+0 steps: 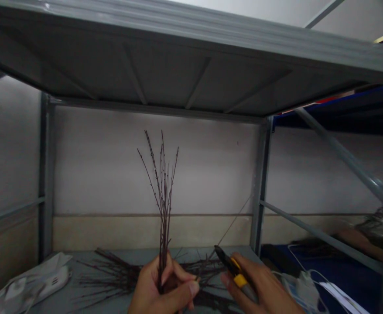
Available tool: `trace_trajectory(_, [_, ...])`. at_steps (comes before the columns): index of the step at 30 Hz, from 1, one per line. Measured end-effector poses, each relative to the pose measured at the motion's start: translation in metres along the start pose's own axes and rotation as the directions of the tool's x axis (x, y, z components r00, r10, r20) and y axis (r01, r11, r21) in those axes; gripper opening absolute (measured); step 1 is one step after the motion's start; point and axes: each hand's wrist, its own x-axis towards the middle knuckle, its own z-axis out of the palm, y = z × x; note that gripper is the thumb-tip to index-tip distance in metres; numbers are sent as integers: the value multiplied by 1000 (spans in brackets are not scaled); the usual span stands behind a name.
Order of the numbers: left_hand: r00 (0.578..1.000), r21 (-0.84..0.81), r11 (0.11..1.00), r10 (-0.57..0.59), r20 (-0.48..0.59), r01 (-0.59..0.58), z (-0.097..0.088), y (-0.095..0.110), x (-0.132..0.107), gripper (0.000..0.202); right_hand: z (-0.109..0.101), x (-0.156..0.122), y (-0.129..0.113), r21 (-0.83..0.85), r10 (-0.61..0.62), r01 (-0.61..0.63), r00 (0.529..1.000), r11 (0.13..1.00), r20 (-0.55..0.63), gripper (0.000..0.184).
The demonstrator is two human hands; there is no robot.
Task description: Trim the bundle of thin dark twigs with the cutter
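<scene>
My left hand (165,290) is closed around the base of a thin bunch of dark bare twigs (162,187), which stands upright in front of the wall. My right hand (263,290) grips a small pair of pliers with yellow and black handles (232,266). Its dark jaws point up and left, a short way right of the twig bunch, and a thin wire runs up and to the right from the jaws. A loose pile of more dark twigs (119,277) lies on the grey shelf (63,301) just behind both hands.
A grey metal shelf board (178,56) hangs low overhead, carried by uprights (260,187). White power strips and cables (44,283) lie at the left. To the right, a blue surface (342,270) holds a white adapter and cable (301,279), with a diagonal brace above it.
</scene>
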Motion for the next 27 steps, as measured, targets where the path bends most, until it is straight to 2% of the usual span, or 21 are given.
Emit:
trace_trajectory(10, [999,11,1000,8,-36,-8,-4,4,-2,48,-10,9,-6,20,7,-7,1000,1000,-3,42])
trace_trajectory(13, [1000,18,1000,-2,-31,2,-5,4,-3,50,-13,11,-15,66,8,-6,999,998,-36,40])
trace_trajectory(18, [1000,60,998,-6,-2,6,-9,3,-4,48,-21,12,-32,93,-49,51,999,994,-25,39])
trace_trajectory(21, [1000,48,999,0,-5,0,-10,4,-4,49,-17,12,-23,30,-51,52,998,998,-35,44])
trace_trajectory(27, [1000,20,1000,-4,-25,4,-6,6,-6,51,7,15,8,-135,-46,41,999,990,-30,47])
